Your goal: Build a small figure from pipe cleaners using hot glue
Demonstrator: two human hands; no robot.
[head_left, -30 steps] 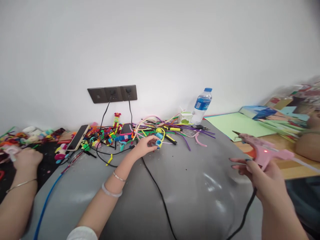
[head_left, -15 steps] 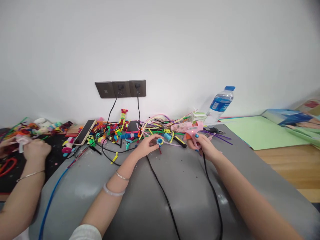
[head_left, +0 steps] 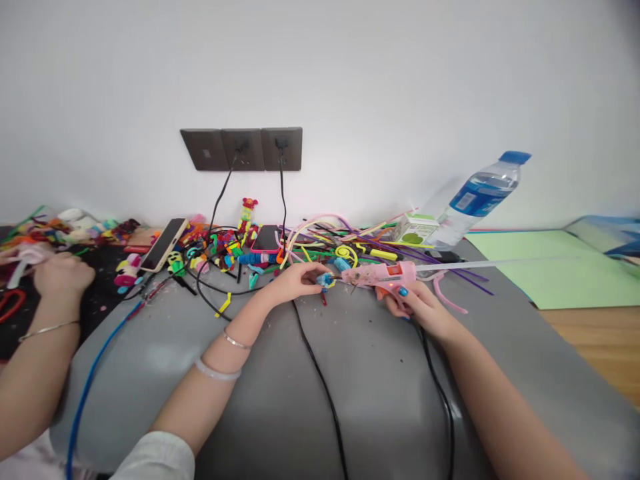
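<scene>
My left hand (head_left: 299, 280) pinches a small blue fuzzy piece (head_left: 325, 279), which looks made of pipe cleaner, just above the grey table. In my right hand (head_left: 417, 305) is a pink hot glue gun (head_left: 380, 273), my fingers wrapped round its handle. Its nozzle points left and meets, or nearly meets, the blue piece; I cannot tell whether they touch. A long clear glue stick (head_left: 465, 265) sticks out of the gun's back to the right, and a small orange light shows near the trigger.
Pipe cleaners (head_left: 320, 233) and small fuzzy figures (head_left: 247, 217) lie along the wall. A tilted water bottle (head_left: 477, 193), a green-and-white box (head_left: 417, 229) and a phone (head_left: 166, 245) stand or lie there. Black cords cross the grey table (head_left: 270, 400). At left, another person's hand (head_left: 65, 277) works near red scissors (head_left: 13, 303).
The glue gun has swung level and come left and down, its nozzle now at the blue piece. The blue piece has turned in my left hand. The view has shifted slightly.
</scene>
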